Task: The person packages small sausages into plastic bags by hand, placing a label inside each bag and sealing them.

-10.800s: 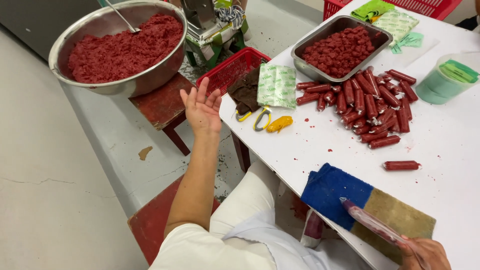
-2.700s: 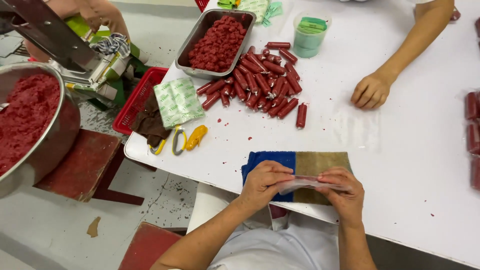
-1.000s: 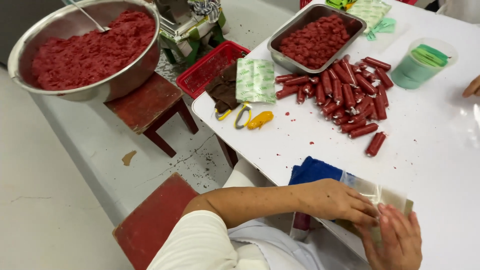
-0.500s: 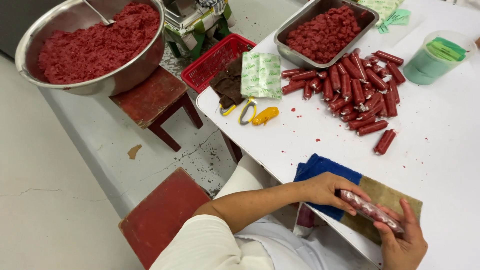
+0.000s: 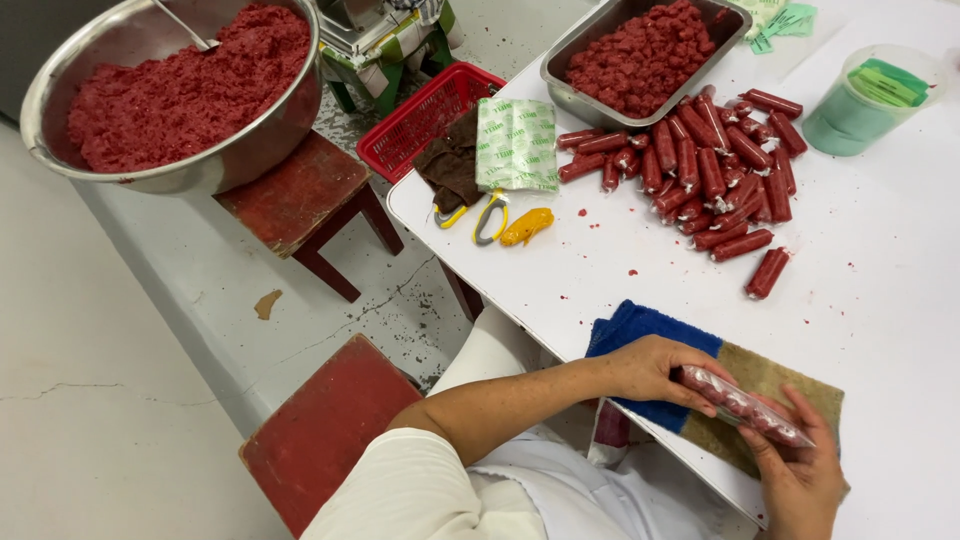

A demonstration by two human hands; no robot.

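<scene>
Both hands, left [image 5: 655, 368] and right [image 5: 800, 475], clasped around a filled roll [image 5: 745, 405], braced above the towel [image 5: 640, 330] on the bench [image 5: 620, 270].

Both hands hold one wrapped sausage [image 5: 745, 405]: the left hand [image 5: 655, 368] pinches its near end, the right hand [image 5: 800, 480] cups the far end from below. Under the grip lies a blue and tan towel [image 5: 640, 325] on the white table [image 5: 600, 270]. Beyond it sits a sausage pile [image 5: 715, 170], a meat tray [image 5: 590, 95] behind. Left of the grip, yellow scissors [image 5: 500, 222].
</scene>
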